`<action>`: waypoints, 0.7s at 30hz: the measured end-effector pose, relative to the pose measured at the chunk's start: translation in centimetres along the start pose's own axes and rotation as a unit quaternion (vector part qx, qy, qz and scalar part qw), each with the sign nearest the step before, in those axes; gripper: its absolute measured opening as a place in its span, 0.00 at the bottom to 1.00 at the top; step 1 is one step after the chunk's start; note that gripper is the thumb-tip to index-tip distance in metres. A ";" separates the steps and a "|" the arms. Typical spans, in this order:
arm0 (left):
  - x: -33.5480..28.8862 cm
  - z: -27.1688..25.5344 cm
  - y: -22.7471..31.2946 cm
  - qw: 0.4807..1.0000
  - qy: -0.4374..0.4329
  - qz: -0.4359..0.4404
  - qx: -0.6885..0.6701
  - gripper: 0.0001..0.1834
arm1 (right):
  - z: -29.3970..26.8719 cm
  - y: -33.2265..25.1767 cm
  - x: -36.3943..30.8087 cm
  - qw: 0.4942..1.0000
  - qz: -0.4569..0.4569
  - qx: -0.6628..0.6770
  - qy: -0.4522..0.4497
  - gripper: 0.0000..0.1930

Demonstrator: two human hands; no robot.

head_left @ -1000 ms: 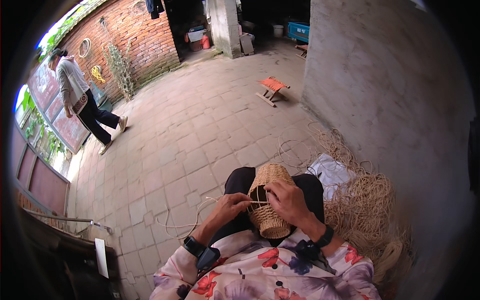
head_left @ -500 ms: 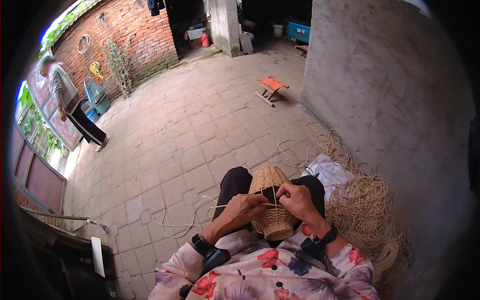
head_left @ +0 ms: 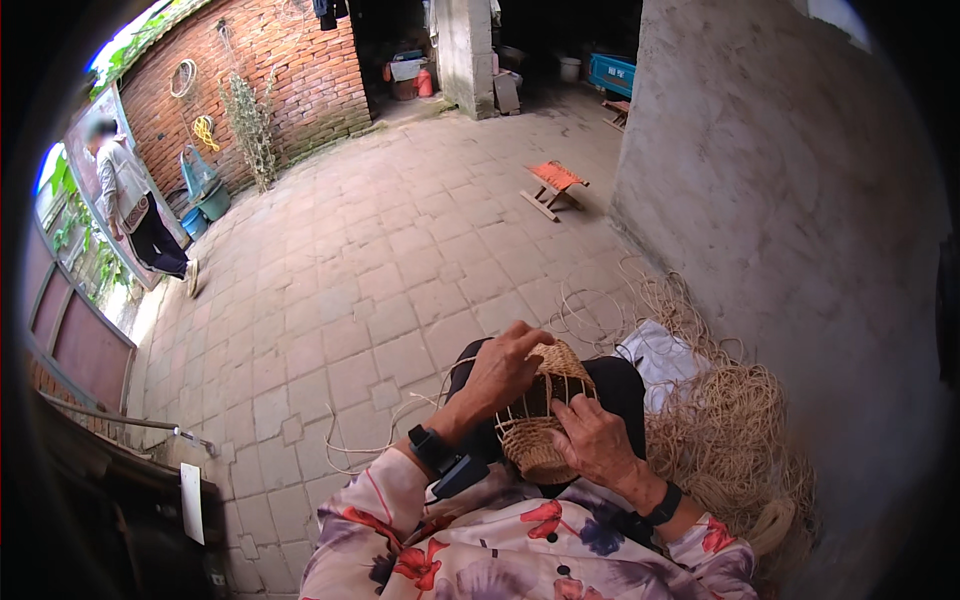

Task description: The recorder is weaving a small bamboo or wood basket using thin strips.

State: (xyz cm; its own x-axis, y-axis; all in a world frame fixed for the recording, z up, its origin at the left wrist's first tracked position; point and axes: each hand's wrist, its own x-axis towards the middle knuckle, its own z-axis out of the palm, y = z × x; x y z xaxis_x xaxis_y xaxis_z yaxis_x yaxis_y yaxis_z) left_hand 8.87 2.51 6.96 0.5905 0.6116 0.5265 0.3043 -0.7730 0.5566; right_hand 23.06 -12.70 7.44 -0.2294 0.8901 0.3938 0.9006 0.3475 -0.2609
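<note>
A tan woven basket [head_left: 532,452] lies between my knees, tilted, with a gap of bare upright strands around its middle. My left hand [head_left: 503,372] is over the far left side of the basket, fingers curled in. A thin straw-coloured cord [head_left: 456,360] runs up to this hand from the left; the exact pinch is hidden behind the fingers. Closer to me, my right hand [head_left: 600,447] grips the basket's right side, with a thumb and finger at the edge of the gap. The inside of the basket is dark.
A large tangled heap of cord [head_left: 745,430] lies to my right, beside a white cloth or bag [head_left: 660,362] and a plaster wall [head_left: 770,200]. Ahead stands a folding stool [head_left: 553,185] with an orange seat. A person [head_left: 130,205] is by the gate at far left.
My left hand has risen up and away across the basket, and the cord has lifted with it. My right hand has lowered to the basket's near right side. The person by the gate has shifted stance.
</note>
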 end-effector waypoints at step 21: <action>-4.7 0.7 2.6 0.961 -0.054 -0.228 -0.148 0.23 | 2.3 3.0 2.6 0.978 0.141 0.150 0.032 0.05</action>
State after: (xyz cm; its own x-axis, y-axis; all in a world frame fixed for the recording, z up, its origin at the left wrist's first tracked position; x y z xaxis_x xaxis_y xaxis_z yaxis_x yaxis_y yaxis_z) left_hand 7.42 -2.50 5.49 0.5247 0.8423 0.1234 0.3340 -0.3370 0.8803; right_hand 24.30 -8.62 5.64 0.0444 0.9458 0.3217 0.7731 0.1714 -0.6107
